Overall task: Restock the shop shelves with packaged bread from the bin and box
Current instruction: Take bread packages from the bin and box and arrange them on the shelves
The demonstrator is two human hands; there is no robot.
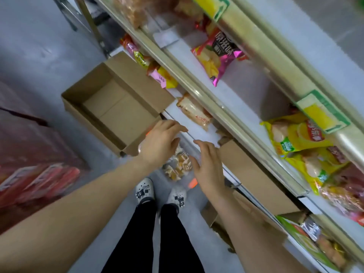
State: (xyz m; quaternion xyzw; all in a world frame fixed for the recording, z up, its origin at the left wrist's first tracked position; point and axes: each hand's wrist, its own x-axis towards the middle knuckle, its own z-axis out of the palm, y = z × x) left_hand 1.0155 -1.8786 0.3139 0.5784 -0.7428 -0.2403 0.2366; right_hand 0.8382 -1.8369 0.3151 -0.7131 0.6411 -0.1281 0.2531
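L hand [161,142] is out front, fingers loosely stretched toward the edge of the low shelf [204,135], holding nothing. R hand [208,166] is just beside it, fingers straight, thumb spread, nothing in it either. The hands are near each other, not touching.

Bread pack [194,112] lies on the low shelf just past the L fingertips, apart from them. Bun bag [177,164] sits lower down, seen in the gap btw the two hands. Can't tell if it's on the floor [39,46] or in a clear bin; orange bits show near it.

Box [114,107] stands open on the floor, left of the hands, up against the shelf front; its cardboard bottom shows. 2nd box [254,174] sits at right, below the R hand, by the shelf unit.

Other stock:
- Small pink/yellow packs [161,75] at the far end of the low shelf.
- Pink chips bag [218,54] on the shelf above.
- Yellow bags [295,134] on that same shelf, nearer the camera.
- Blurred brown bread-like packs at the very top.

White shoes [144,191] and black trousers show below the arms. At far left is a blurred red mass [29,154], too smeared to ID.
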